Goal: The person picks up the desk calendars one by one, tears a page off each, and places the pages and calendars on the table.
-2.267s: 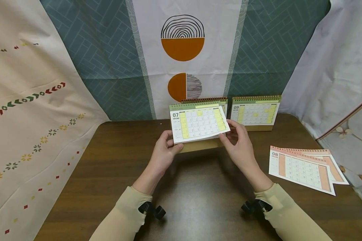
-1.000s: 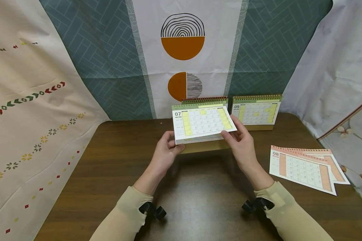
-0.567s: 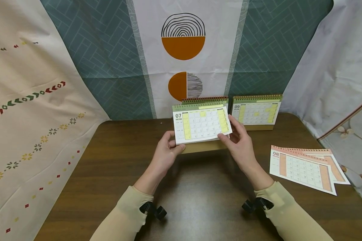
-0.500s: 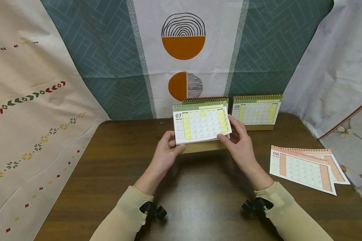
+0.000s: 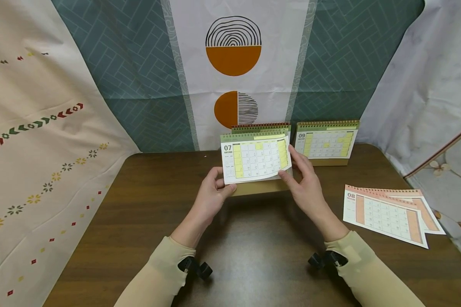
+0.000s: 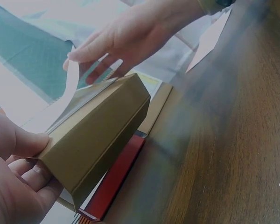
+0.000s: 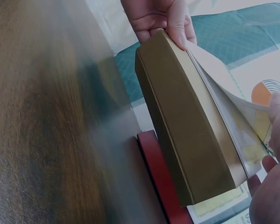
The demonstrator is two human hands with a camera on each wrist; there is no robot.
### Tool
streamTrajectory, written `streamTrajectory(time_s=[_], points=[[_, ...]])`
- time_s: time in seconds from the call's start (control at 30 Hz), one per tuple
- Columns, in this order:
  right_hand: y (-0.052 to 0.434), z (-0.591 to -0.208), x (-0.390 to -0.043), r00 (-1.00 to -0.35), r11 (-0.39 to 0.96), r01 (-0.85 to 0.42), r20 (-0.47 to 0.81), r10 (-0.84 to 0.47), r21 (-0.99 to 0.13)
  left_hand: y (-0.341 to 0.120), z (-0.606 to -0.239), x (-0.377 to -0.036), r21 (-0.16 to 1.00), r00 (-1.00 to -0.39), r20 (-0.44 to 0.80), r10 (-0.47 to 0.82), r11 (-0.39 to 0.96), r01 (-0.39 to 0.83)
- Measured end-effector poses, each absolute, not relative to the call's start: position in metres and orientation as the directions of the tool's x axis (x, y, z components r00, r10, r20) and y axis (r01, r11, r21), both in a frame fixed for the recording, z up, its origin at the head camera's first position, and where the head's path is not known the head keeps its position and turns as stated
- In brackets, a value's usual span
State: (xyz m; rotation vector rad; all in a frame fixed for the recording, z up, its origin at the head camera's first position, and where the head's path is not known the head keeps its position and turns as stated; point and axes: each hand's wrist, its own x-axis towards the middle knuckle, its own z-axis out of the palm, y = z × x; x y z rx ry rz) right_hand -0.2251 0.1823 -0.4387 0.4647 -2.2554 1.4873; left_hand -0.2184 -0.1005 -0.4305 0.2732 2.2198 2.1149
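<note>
A desk calendar on a brown card stand (image 5: 255,188) shows its green-and-yellow 07 page (image 5: 255,160). My left hand (image 5: 220,181) grips the stand's lower left corner, thumb in front. My right hand (image 5: 288,168) pinches the 07 page's lower right corner and holds it curled off the stand. The left wrist view shows the brown stand (image 6: 98,144) with my left hand (image 6: 18,172) at its end and my right hand (image 6: 126,42) on the lifted sheet (image 6: 72,81). In the right wrist view the sheet (image 7: 224,79) bows away from the stand (image 7: 186,130).
A second desk calendar (image 5: 326,143) showing 09 stands at the back right. Another spiral-bound calendar (image 5: 261,126) stands right behind the held one. Loose orange 08 sheets (image 5: 384,215) lie at the right of the wooden table (image 5: 138,221). Patterned cloths hang behind and at both sides.
The 07 page's right side, pulled outward a second ago, has swung back toward the stand with my right hand. My left hand has kept its grip in place.
</note>
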Motion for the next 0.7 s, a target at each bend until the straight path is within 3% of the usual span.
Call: streamTrajectory(time_s=[0.7], points=[[0.1882, -0.4374, -0.2255, -0.869, 0.391, -0.475, 0.489, -0.072, -0.788, -0.0997, -0.4274, -0.2178, 0.996, -0.982, 0.053, 0.183, 0.058, 0.064]])
